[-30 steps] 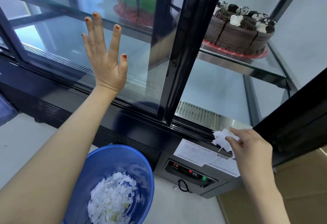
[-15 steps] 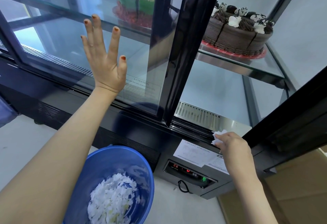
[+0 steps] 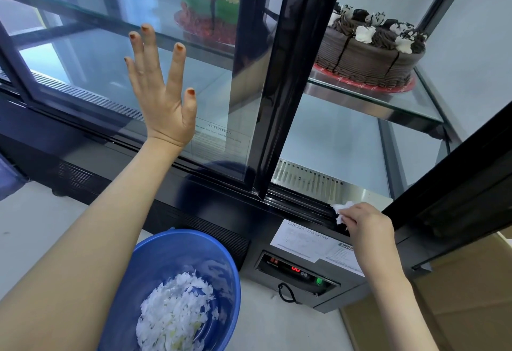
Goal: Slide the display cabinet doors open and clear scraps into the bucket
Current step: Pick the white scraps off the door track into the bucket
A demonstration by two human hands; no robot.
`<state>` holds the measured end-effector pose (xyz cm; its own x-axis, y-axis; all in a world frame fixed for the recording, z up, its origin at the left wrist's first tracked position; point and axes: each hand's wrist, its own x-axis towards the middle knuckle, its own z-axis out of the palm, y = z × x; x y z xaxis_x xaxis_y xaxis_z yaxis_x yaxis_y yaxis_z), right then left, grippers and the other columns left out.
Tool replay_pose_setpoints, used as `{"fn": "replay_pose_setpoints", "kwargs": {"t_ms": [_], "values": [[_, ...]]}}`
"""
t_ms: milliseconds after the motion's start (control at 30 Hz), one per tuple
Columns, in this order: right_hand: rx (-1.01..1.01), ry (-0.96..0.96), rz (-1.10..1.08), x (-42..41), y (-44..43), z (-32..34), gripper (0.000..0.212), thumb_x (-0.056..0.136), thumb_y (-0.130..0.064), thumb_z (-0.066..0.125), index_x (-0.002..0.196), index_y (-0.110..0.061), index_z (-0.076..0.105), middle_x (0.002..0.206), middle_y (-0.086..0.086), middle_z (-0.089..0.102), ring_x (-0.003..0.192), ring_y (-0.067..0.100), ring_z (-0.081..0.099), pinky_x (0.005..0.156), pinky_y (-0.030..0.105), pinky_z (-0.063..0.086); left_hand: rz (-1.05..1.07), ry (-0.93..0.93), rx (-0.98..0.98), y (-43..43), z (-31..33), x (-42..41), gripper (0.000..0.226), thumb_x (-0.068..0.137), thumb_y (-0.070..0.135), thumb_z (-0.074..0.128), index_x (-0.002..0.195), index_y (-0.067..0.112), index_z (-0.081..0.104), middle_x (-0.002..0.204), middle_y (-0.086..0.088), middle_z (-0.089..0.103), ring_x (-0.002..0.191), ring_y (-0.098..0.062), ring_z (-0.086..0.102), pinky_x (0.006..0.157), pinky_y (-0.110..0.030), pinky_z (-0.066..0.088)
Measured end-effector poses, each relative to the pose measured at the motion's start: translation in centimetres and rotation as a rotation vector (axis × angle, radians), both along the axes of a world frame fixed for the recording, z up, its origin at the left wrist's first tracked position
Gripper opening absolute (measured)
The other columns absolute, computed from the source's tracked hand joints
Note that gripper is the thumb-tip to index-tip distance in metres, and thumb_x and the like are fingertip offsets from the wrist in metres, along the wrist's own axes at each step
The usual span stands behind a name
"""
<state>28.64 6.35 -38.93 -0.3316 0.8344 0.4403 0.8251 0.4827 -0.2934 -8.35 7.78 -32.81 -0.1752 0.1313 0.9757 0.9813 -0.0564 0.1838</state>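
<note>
My left hand (image 3: 163, 95) lies flat with fingers spread against the glass sliding door (image 3: 216, 118), whose black frame (image 3: 279, 101) stands left of the open cabinet section. My right hand (image 3: 365, 226) is closed around white paper scraps (image 3: 340, 209) at the cabinet's bottom door track, just in front of the steel vent strip (image 3: 313, 181). A blue bucket (image 3: 166, 256) sits on the floor below my left arm, partly filled with white scraps (image 3: 174, 314).
A chocolate cake (image 3: 368, 54) stands on the glass shelf inside the open section. A green and red cake (image 3: 210, 9) sits behind the glass door. The control panel (image 3: 296, 270) and a circuit diagram sticker (image 3: 304, 239) face the floor. A cardboard box (image 3: 457, 295) is at right.
My right hand has drawn in and slid slightly left along the bottom track, closing over the white scraps so less of them shows. My left hand stays pressed on the glass.
</note>
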Motion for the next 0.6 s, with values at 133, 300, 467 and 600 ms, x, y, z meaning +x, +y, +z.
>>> {"fn": "replay_pose_setpoints", "kwargs": {"t_ms": [133,300,467,600], "values": [[0.082,0.009,0.044,-0.1,0.0,0.8,0.02,0.064,0.017,0.078,0.071,-0.001,0.072,0.068,0.01,0.063,0.062,0.028,0.063,0.061,0.022,0.046,-0.001,-0.002,0.0,-0.1,0.0,0.0,0.05,0.097,0.048,0.011,0.146,0.043,0.002,0.142,-0.037,0.024,0.142,-0.01,-0.008,0.115,-0.049,0.004],[0.159,0.062,0.045,-0.9,-0.5,1.9,0.025,0.063,0.019,0.076,0.081,0.002,0.073,0.077,0.014,0.067,0.07,0.029,0.064,0.074,0.015,0.039,-0.003,-0.002,0.001,0.0,0.0,0.0,0.05,0.097,0.048,0.011,0.146,0.042,0.003,0.142,-0.037,0.024,0.142,-0.011,-0.007,0.115,-0.049,0.004],[0.309,0.154,0.128,-3.3,-1.8,2.6,0.015,0.073,0.012,0.068,0.085,0.004,0.073,0.081,0.014,0.067,0.074,0.029,0.063,0.079,0.01,0.039,0.001,0.009,0.01,0.1,0.1,0.0,0.05,0.097,0.046,0.012,0.146,0.041,0.004,0.142,-0.033,0.023,0.143,-0.011,-0.007,0.114,-0.051,0.006],[0.302,0.303,0.285,-7.0,-4.0,1.7,0.014,0.078,-0.004,0.063,0.086,0.002,0.074,0.084,0.013,0.066,0.077,0.021,0.061,0.075,0.017,0.047,-0.003,0.002,0.01,0.1,0.0,0.0,0.049,0.097,0.047,0.011,0.146,0.042,0.004,0.142,-0.034,0.024,0.142,-0.011,-0.007,0.114,-0.051,0.006]]}}
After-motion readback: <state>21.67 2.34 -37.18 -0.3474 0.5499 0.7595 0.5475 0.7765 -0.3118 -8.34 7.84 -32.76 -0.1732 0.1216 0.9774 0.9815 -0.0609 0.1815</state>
